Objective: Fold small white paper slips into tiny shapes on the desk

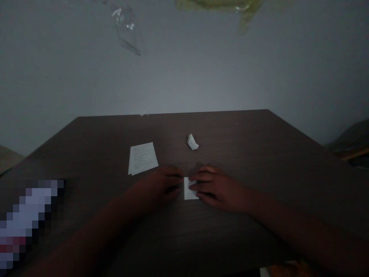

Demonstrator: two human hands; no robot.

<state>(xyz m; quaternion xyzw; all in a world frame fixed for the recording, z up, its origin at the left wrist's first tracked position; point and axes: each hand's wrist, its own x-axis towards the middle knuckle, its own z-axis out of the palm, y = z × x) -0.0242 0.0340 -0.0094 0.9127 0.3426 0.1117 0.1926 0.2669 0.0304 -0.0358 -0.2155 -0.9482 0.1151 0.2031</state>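
Observation:
A small folded piece of printed paper (187, 195) lies flat on the brown table, with lines of text on its upper face. My right hand (223, 188) rests over its right part, fingers stretched and spread across the paper. At the paper's left edge are the fingertips of my left hand (161, 186), slightly bent, with a gap between fingers and thumb. I cannot tell whether the left fingertips touch the paper. Beyond my hands sits a small crumpled or folded white paper piece (192, 142). To the left, printed sheets (143, 157) overlap each other.
The wood-grain table (245, 142) ends at a pale wall (184, 77). A pixelated, blurred-out object (25, 219) lies at the left front. Clear plastic (127, 29) and yellowish tape (219, 4) are on the wall. A dark shape (353, 134) stands past the right edge.

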